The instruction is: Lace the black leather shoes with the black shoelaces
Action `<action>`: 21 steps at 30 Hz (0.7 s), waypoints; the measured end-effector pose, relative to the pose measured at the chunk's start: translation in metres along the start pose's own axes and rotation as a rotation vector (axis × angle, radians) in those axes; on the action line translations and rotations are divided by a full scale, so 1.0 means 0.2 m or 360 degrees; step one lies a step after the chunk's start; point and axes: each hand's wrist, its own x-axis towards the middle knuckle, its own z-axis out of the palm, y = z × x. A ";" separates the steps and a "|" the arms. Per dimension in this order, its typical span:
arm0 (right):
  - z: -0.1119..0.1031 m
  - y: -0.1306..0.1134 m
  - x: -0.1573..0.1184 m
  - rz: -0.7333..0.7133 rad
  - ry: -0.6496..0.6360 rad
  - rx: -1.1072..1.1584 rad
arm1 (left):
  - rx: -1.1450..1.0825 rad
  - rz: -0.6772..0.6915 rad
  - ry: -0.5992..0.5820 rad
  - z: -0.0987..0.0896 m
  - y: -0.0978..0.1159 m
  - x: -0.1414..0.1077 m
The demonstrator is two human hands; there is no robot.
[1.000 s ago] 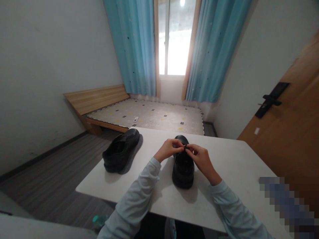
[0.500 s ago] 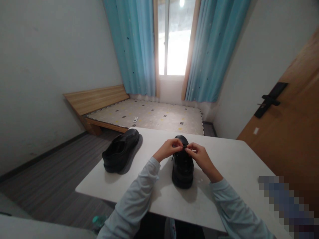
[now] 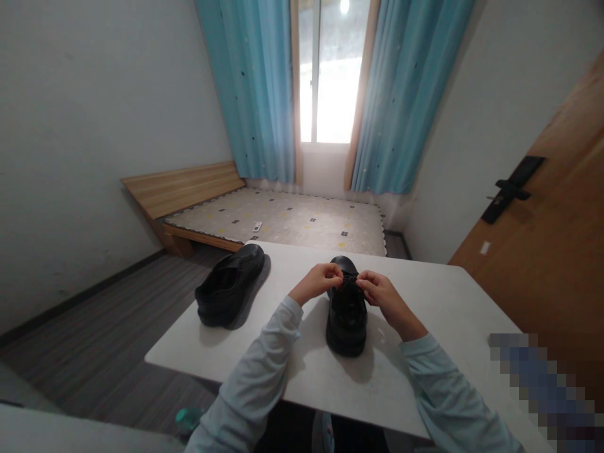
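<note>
A black shoe [image 3: 346,321] stands on the white table [image 3: 425,302] in front of me, its toe pointing away. Over its front part, my left hand [image 3: 321,280] pinches a dark lace [image 3: 350,275] from the left side. My right hand [image 3: 377,292] is closed on the same lace from the right, a small gap between the two hands. The lace runs between my fingertips; its ends are too small to make out. Another black shoe [image 3: 229,286] rests near the table's left edge, with neither hand on it.
Beyond the table is a low bed [image 3: 292,214] with a small white remote [image 3: 257,226] on it. A wooden door [image 3: 542,251] stands at the right. Below the table's left front lies a green-capped object [image 3: 186,418]. A blurred patch covers the right corner.
My hands have moved slightly apart, the right one outward to the right. More of the lace now shows between them. Both shoes have stayed where they were.
</note>
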 end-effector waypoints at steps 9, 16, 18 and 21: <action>-0.03 -0.01 0.01 0.0136 -0.0049 0.0022 | 0.0337 -0.0037 -0.0005 -0.02 0.00 0.00; -0.07 0.00 0.02 0.0197 -0.0149 0.0039 | 0.0430 -0.0066 -0.0036 -0.03 0.02 -0.01; -0.08 0.01 0.02 0.0196 -0.0169 0.0023 | 0.0435 -0.0077 -0.0052 -0.04 0.01 -0.01; -0.09 0.01 0.02 0.0181 -0.0200 0.0000 | 0.0464 -0.0098 -0.0074 -0.04 0.00 -0.01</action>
